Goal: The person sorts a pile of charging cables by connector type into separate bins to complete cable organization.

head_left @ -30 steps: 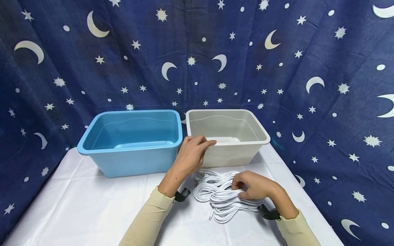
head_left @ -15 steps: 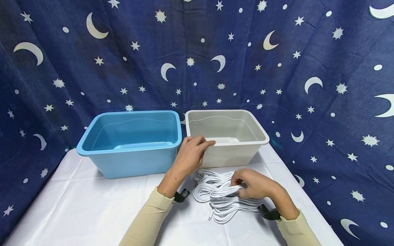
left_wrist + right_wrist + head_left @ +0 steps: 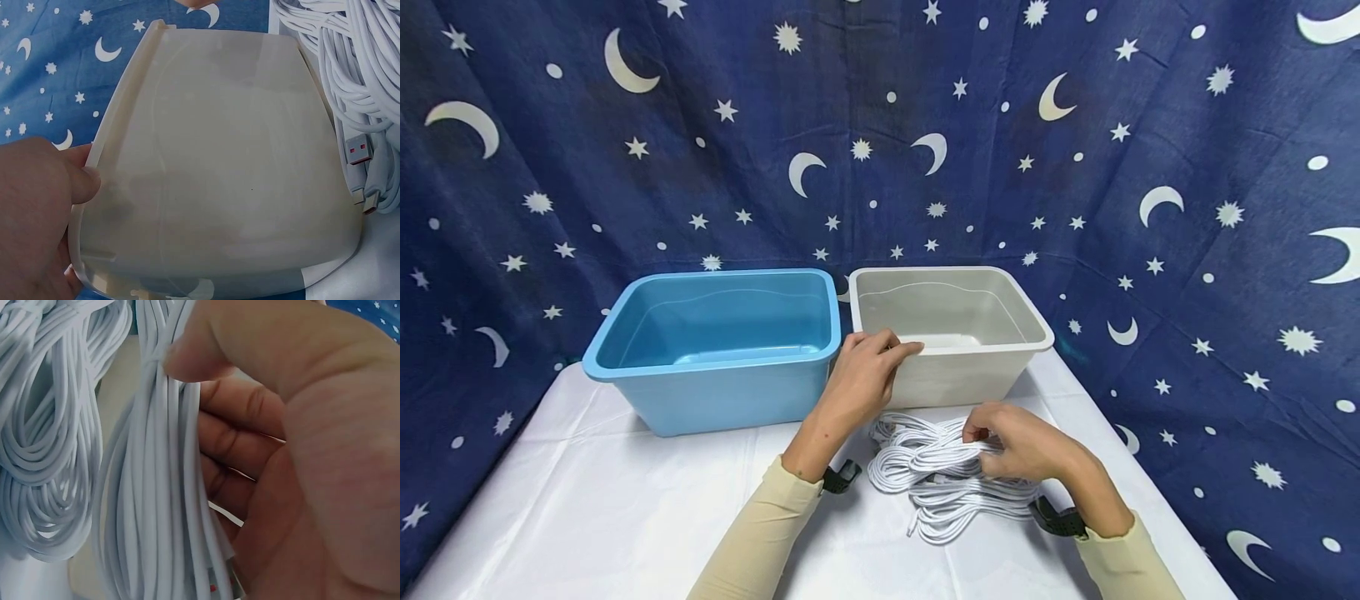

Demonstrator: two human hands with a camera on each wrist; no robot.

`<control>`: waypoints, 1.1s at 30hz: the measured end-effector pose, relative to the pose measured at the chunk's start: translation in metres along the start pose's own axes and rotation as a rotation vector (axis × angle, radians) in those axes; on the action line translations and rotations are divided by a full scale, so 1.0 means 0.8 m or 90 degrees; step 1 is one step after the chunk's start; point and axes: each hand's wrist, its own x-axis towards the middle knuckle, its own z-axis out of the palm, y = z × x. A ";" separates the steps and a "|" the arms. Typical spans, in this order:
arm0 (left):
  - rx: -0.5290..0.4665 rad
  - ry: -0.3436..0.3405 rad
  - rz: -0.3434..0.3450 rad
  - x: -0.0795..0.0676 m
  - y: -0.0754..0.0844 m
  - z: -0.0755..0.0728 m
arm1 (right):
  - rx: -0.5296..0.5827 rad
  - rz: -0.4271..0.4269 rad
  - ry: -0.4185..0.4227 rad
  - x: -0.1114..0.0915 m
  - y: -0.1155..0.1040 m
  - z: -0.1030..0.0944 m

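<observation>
My left hand (image 3: 865, 375) grips the front rim of the pale grey plastic bin (image 3: 973, 379) near its left corner. In the left wrist view the thumb lies on the bin's outer side and the other fingers go behind the rim. My right hand (image 3: 1026, 442) pinches a coiled bundle of white USB cable (image 3: 156, 456) between thumb and fingers, in front of the bin. More coiled white cables (image 3: 955, 508) lie on the table beside and under it. A USB plug (image 3: 359, 150) with red inside and smaller metal plugs show among the coils in the left wrist view.
A blue plastic bin (image 3: 722, 392) stands just left of the grey one. Both rest on a white-covered table (image 3: 647, 517). A dark blue curtain (image 3: 880, 192) with moons and stars hangs behind and along the sides.
My right hand has risen slightly with the held cable bundle, opening a gap above the lower coils. My left hand keeps its grip on the grey bin's rim.
</observation>
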 end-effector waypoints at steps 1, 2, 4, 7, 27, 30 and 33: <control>0.000 0.000 0.000 0.000 -0.001 0.000 | -0.003 0.002 0.003 0.000 -0.001 -0.001; 0.000 0.002 0.001 0.000 -0.001 -0.001 | -0.008 0.001 0.007 0.000 -0.001 -0.002; -0.004 0.004 0.001 -0.001 -0.002 -0.001 | -0.016 -0.003 0.017 0.001 -0.002 -0.004; -0.006 0.008 0.004 -0.001 -0.002 -0.002 | -0.025 -0.013 0.030 0.002 -0.002 -0.006; -0.008 -0.001 0.003 -0.001 -0.003 0.000 | -0.039 -0.094 0.109 0.019 -0.009 -0.038; -0.011 -0.005 0.002 -0.001 -0.002 0.000 | -0.047 -0.093 0.106 0.025 -0.012 -0.050; -0.010 -0.012 -0.004 0.000 0.000 -0.001 | -0.052 -0.091 0.106 0.030 -0.016 -0.062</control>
